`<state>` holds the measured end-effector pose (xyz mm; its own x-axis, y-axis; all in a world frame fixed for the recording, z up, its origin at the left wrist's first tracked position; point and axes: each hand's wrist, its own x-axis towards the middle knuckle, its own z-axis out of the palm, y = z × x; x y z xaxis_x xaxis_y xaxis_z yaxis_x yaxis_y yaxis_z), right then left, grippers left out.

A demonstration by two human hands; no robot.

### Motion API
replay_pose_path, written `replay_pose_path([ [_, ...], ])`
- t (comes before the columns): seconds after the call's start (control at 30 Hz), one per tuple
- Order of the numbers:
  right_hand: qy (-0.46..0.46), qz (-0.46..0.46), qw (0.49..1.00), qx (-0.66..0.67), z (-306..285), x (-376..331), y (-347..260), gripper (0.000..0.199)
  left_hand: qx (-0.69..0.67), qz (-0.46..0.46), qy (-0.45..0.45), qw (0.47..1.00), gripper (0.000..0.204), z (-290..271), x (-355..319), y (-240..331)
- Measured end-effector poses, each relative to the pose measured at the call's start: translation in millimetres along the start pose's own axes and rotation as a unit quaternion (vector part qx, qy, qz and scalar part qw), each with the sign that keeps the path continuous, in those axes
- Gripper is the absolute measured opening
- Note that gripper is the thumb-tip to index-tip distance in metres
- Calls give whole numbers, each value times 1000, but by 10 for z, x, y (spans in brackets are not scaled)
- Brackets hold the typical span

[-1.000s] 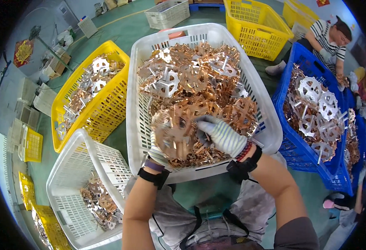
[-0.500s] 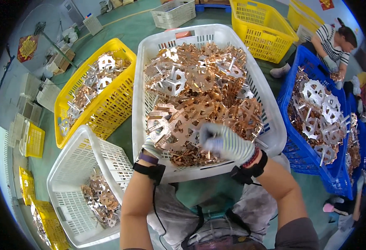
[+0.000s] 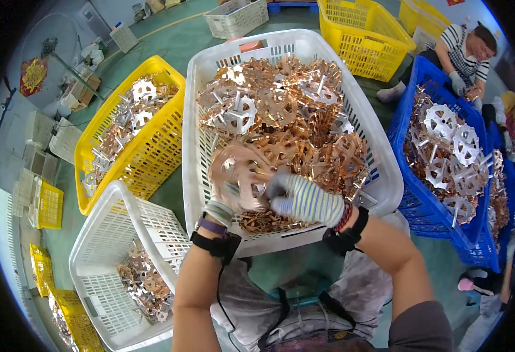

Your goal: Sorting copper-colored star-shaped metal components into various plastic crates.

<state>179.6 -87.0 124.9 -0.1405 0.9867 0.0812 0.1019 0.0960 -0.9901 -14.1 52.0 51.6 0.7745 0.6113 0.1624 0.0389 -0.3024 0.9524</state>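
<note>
At the left, a yellow basket [image 3: 152, 154] carries a heap of silver and copper-coloured parts [image 3: 116, 132], stretched from its far edge to its near corner. Nearer to the person, a deep white basket [image 3: 93, 267] has mixed metal pieces [image 3: 146, 287] only toward its bottom, so I judge that much room is left in it. In the middle stands a wide white basket [image 3: 191, 132]; its copper-coloured heap [image 3: 292, 117] is large toward the far edge and lower at the near edge, so plenty seems left there. Above its near left corner is a copper-coloured disc [image 3: 234, 167], rather blurred. The left hand [image 3: 219, 210], in a striped glove, seems closed on the disc's lower left side; the right hand [image 3: 307, 199] is at its right edge with bent fingers, but I cannot tell whether they pinch something. The disc is not put down, so the handling of it looks unfinished. Further right, a blue basket [image 3: 411, 199] is heaped with silver wheels [image 3: 440, 121] on top, and a co-worker [image 3: 460, 56] sits near its far corner
</note>
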Motion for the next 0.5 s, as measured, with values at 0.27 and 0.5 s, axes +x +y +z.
replay_pose_path([
  [0.27,135,154,924,323,-131,1,6,14,266,10,67,961,52,-114,85,-484],
  [0.5,179,271,880,347,5,54,314,21,554,23,5,832,21,442,34,369],
])
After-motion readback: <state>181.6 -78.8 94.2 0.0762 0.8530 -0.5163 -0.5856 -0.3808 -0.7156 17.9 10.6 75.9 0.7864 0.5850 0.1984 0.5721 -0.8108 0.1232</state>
